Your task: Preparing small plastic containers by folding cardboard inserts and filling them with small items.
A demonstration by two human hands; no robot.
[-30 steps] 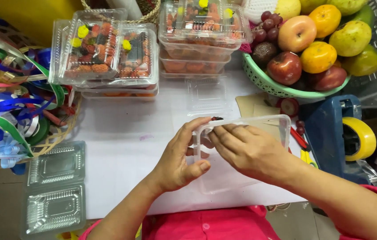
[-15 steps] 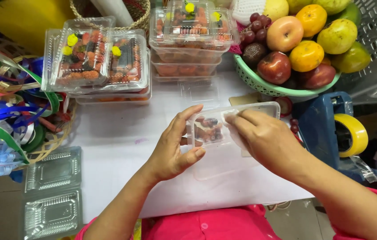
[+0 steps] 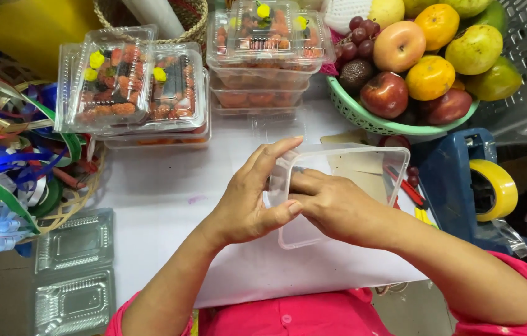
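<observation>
Both of my hands hold a clear plastic clamshell box [image 3: 363, 163] above a white table [image 3: 164, 193]. My left hand [image 3: 252, 198] grips the box's left end, thumb underneath and fingers over the top edge. My right hand [image 3: 332, 205] lies over the box's near side with its fingers pressed on the lid. Whatever is in the box is mostly hidden by my hands.
Stacks of filled clear boxes stand at the back left [image 3: 133, 84] and back centre [image 3: 266, 46]. A green basket of fruit [image 3: 425, 68] sits at the back right. A blue tape dispenser with yellow tape [image 3: 475, 183] is at the right. Ribbons [image 3: 8, 162] lie left, with empty clamshells [image 3: 73, 274] below them.
The box has turned in my hands. The dark fruit seen through its lid half a second ago is now hidden. My right hand has slid onto the near side.
</observation>
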